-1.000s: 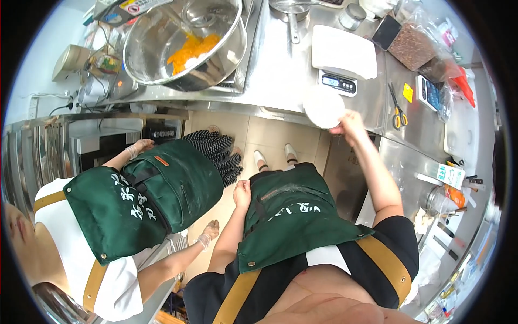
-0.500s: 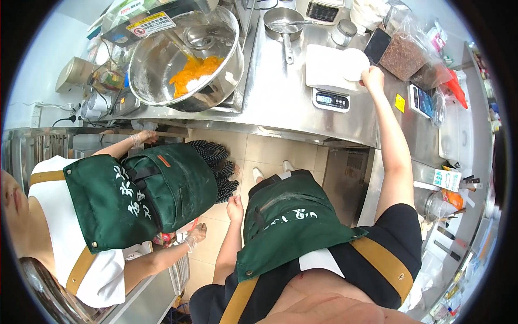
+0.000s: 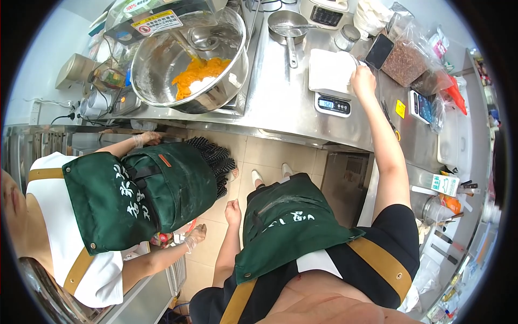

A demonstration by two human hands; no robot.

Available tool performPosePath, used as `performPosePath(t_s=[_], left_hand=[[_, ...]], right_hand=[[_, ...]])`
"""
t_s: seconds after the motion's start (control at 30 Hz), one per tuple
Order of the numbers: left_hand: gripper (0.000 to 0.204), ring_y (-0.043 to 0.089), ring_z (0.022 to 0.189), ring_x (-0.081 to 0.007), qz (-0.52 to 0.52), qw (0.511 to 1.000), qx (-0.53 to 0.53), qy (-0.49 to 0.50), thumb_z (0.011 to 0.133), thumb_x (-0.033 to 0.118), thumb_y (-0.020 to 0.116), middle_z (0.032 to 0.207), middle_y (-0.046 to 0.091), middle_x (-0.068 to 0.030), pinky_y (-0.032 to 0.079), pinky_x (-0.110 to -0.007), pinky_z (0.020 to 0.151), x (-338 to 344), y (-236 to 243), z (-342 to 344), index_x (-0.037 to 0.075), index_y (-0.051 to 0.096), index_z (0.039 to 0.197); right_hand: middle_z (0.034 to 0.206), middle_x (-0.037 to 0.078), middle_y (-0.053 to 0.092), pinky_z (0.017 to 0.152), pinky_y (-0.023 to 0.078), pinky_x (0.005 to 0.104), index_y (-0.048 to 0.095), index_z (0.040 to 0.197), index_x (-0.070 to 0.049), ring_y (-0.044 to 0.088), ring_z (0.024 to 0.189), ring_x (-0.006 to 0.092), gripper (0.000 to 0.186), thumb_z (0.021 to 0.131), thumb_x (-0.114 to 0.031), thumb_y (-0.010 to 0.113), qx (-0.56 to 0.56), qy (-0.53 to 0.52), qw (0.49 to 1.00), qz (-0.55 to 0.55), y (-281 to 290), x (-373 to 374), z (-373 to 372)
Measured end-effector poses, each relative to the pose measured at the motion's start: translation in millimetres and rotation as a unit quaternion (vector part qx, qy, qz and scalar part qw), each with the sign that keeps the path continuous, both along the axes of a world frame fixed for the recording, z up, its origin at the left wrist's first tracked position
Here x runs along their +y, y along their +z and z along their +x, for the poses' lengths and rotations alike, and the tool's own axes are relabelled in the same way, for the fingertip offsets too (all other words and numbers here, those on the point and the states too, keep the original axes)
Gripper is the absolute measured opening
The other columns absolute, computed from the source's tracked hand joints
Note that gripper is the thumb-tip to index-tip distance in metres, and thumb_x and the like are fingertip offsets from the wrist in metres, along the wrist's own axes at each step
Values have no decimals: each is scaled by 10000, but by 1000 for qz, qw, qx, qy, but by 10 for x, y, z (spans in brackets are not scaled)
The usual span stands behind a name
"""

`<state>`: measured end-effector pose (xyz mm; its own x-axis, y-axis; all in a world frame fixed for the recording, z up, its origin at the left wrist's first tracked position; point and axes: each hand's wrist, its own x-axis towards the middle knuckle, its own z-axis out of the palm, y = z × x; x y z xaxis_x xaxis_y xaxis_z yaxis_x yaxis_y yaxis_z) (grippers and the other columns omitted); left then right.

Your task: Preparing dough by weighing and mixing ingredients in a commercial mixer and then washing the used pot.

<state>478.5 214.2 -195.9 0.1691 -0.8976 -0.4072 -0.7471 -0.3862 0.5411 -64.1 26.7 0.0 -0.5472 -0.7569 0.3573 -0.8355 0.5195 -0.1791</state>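
My right hand (image 3: pixel 362 82) is closed on a white round dish at the right end of a white rectangular container (image 3: pixel 327 70); the dish is largely hidden against the container. The container sits on a digital scale (image 3: pixel 332 106) on the steel counter (image 3: pixel 270 100). Right of my forearm lie black-and-yellow scissors (image 3: pixel 397 133), partly hidden, and a yellow label (image 3: pixel 400 108). My left hand (image 3: pixel 232 214) hangs low beside my green apron (image 3: pixel 286 227), fingers curled, with nothing visible in them.
A steel mixer bowl (image 3: pixel 154 70) holds orange and white material. A saucepan (image 3: pixel 278 32), jar (image 3: pixel 345 38), phone (image 3: pixel 379 51) and bag of brown granules (image 3: pixel 403 62) line the counter. A co-worker in a green apron (image 3: pixel 102 200) stands at left, gloved hands (image 3: pixel 195 236) low.
My right hand has moved up from the counter's front edge with the round dish to the white container, then slightly left and down. My left hand has lowered slightly.
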Motion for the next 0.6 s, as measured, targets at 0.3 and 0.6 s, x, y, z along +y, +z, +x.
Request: performPosePath(t_s=[0.3,0.6], left_hand=[[331,580,737,-343,12,1000,0,-4,839,309,472,764,594,-209,443,-408,664,13,-77,26,-9,562,825],[330,577,720,-343,2,1000,1,-10,837,309,476,750,592,-204,442,-404,657,54,-113,68,-9,561,820]], right_hand=[[838,190,555,593,481,437,531,734,14,589,678,358,159,757,-132,474,79,34,996,20,-66,40,-34],[826,174,533,578,486,427,512,756,1,593,661,347,122,743,-113,471,117,41,992,30,-75,142,-132]])
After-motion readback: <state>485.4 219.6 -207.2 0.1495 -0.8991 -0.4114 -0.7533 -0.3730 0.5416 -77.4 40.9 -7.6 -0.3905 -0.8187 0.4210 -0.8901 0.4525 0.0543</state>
